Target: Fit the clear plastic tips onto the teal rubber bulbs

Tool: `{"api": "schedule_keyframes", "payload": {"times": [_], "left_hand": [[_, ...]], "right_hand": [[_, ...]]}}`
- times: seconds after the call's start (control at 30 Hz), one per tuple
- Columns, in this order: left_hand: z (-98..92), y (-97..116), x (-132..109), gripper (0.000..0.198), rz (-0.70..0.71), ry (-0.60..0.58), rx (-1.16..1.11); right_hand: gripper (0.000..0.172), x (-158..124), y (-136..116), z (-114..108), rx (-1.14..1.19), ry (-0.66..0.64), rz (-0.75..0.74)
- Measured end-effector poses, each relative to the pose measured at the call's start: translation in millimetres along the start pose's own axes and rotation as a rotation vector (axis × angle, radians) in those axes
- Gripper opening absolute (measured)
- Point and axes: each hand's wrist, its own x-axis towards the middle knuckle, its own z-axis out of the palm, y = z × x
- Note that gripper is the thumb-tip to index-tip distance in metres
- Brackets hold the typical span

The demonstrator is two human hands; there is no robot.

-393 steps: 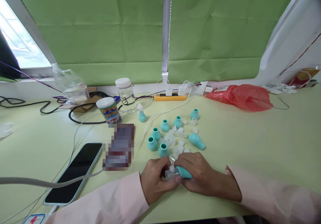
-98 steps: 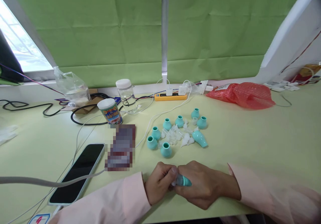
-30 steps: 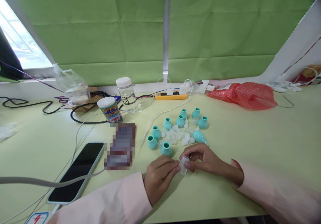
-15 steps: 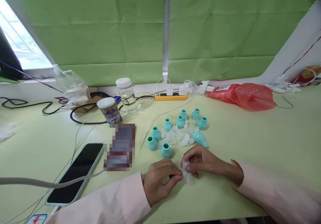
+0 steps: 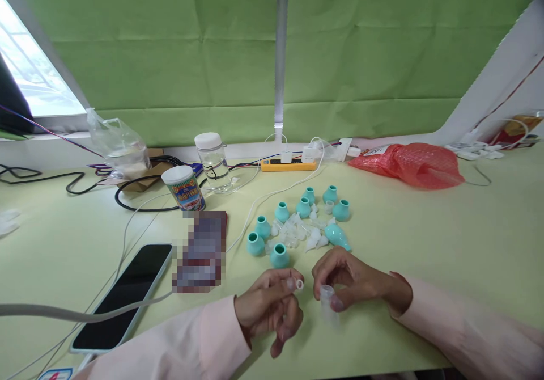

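Pinched in my left hand [image 5: 272, 303] is a small white ring-shaped piece [image 5: 300, 284], its round opening facing up. My right hand [image 5: 346, 283] grips a translucent plastic tube [image 5: 327, 300] with a flared rim, held upright just above the table; its lower end is blurred. A short gap separates the two pieces. Beyond my hands stand several turquoise bulb-shaped pieces [image 5: 279, 256] with open round necks. Among them lies a pile of clear and white small plastic parts [image 5: 291, 232]. A glossy turquoise teardrop-shaped piece [image 5: 338, 236] rests on its side near my right hand.
A black-screened phone [image 5: 125, 295] and a pixelated dark rectangle [image 5: 202, 249] lie at left. Behind them are a printed canister [image 5: 185, 190] and a clear jar [image 5: 215, 167]. A yellow power strip [image 5: 289, 165] and red bubble-wrap bag [image 5: 410, 164] sit at the back.
My hands have moved apart. The left hand has turned and drawn back leftward with the small ring showing in its fingertips, while the tube in my right hand has shifted slightly right.
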Motion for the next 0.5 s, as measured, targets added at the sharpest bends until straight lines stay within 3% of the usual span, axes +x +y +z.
{"api": "schedule_keyframes", "payload": {"times": [0.03, 0.1, 0.17, 0.23, 0.33, 0.5], "left_hand": [[-1.9, 0.7, 0.5, 0.024, 0.006, 0.057, 0.043], [-4.0, -0.3, 0.4, 0.02, 0.074, 0.264, 0.321], [-4.8, -3.7, -0.7, 0.016, 0.238, 0.472, 0.799], [-5.3, -7.5, -1.4, 0.015, 0.457, 0.572, 1.268], [-7.1, -10.9, -1.2, 0.016, 0.701, 0.605, 1.706], [-11.2, -12.7, -1.6, 0.016, 0.785, 0.633, 2.047]], "right_hand": [[0.022, 0.1, 0.2, -0.5, -0.01, 0.034, -0.015], [0.022, 1.5, 2.2, -0.9, -0.111, 0.224, -0.072], [0.017, 3.7, 6.3, -1.2, -0.355, 0.464, -0.164], [0.016, 6.1, 12.2, -1.8, -0.67, 0.598, -0.254], [0.017, 9.7, 22.3, -1.8, -1.063, 0.549, -0.351], [0.012, 16.0, 33.9, 3.0, -1.371, 0.45, -0.391]]}}
